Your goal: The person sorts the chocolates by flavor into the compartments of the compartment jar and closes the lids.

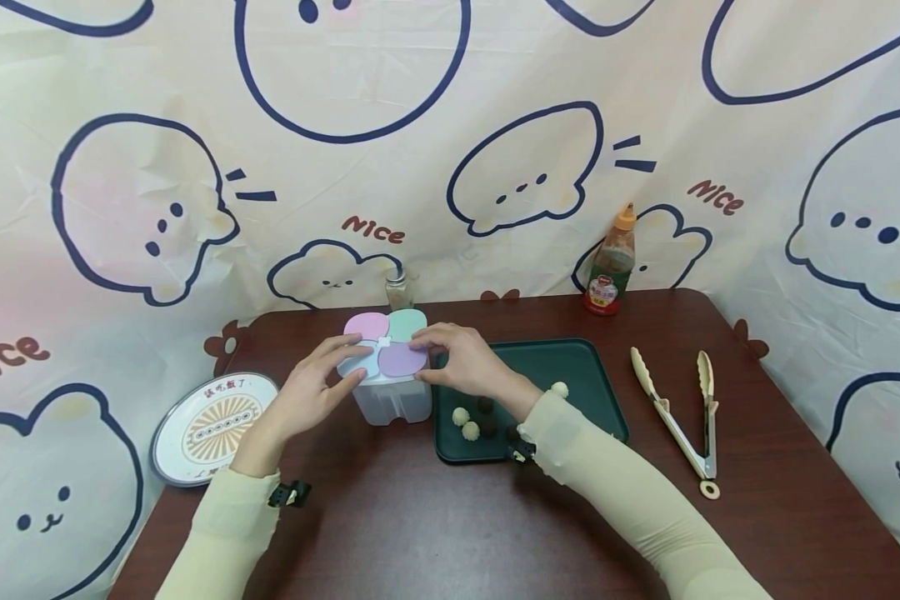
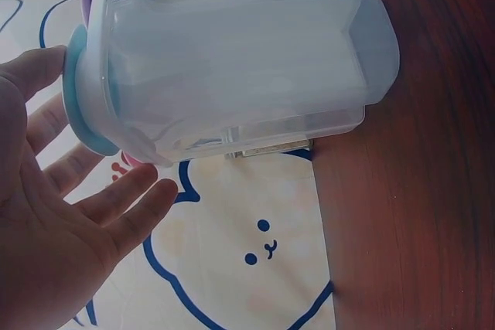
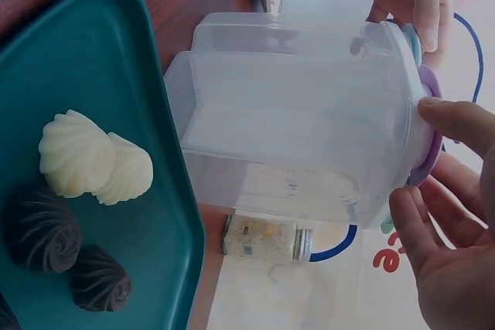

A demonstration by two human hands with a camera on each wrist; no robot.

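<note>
Container (image 1: 392, 398), clear plastic with a 4-petal pastel lid (image 1: 387, 343), stood on the brown table (image 1: 450, 517), just left of the green tray (image 1: 570, 367). Both hands were on that lid, apart from each other! The left hand (image 1: 317, 392) lay with straight fingers against the lid's left edge; the right hand (image 1: 461, 360) rested fingertips on the purple petal, thumb at its rim. The tray held 4 cream and several dark swirled sweets (image 3: 93, 164). Tongs (image 1: 682, 417) lay well to the right, a sauce bottle (image 1: 611, 262) behind, a patterned plate (image 1: 213, 427) at left, and a small spice jar (image 3: 267, 239) behind the container.
</note>
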